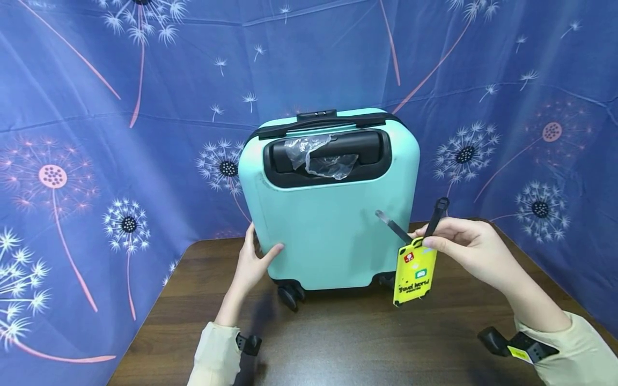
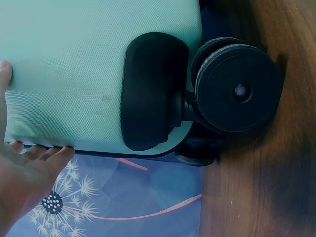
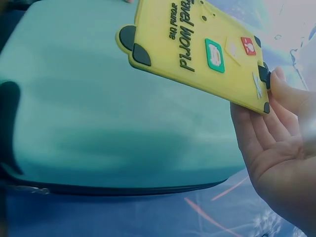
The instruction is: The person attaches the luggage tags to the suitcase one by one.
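A mint-green suitcase [image 1: 333,230] stands upright on the table with its black recessed handle [image 1: 347,150] facing me. My left hand [image 1: 251,262] grips its lower left edge, thumb on the front face and fingers round the side; those fingertips [image 2: 61,153] also show in the left wrist view. In front of the suitcase's lower right side, my right hand [image 1: 470,252] pinches a yellow luggage tag [image 1: 415,273] by its top, near the strap. The tag hangs slightly tilted, its printed face towards me. Its black strap [image 1: 436,217] is unfastened, both ends sticking out.
Torn clear plastic wrap [image 1: 321,155] clings to the suitcase handle. Black wheels [image 1: 289,295] rest on the brown wooden table [image 1: 338,338]. A blue cloth [image 1: 159,64] with a dandelion pattern hangs behind and at both sides.
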Demonstrator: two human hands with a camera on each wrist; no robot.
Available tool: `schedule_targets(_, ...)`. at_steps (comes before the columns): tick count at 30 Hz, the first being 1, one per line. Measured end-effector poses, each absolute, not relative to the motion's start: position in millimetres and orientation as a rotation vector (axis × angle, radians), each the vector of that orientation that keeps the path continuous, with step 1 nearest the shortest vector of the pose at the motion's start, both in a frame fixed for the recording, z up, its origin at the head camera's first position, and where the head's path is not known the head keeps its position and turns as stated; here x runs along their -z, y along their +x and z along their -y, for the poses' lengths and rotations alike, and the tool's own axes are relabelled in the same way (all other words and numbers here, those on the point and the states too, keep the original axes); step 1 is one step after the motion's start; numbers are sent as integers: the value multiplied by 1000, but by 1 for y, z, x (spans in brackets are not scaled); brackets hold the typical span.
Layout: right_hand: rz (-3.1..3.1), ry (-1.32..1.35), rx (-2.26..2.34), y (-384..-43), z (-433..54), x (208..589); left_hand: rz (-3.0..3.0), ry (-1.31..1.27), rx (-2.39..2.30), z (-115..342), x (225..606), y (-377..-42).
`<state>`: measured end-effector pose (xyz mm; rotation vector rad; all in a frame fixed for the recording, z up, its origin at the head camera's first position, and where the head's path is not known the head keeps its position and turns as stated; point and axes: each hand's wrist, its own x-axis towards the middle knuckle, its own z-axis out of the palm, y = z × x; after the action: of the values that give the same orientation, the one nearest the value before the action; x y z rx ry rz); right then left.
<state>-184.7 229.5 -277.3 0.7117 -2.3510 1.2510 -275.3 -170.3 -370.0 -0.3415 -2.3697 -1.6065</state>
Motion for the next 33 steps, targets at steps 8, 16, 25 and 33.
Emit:
schedule_targets(8, 2307, 721, -1255, -187, -221, 255, 2398, -346, 1589, 162, 346, -254)
schedule_targets(16, 2221, 748, -1241, -192, -214, 229, 2380, -340, 1608, 167, 364, -268)
schedule_targets(25, 2117, 767, -1291, -202, -207, 205, 2349, -331, 1588, 170, 375, -275)
schedule_targets(33, 2077, 760, -1292, -212, -197, 189, 2348, -332, 1600, 169, 376, -276)
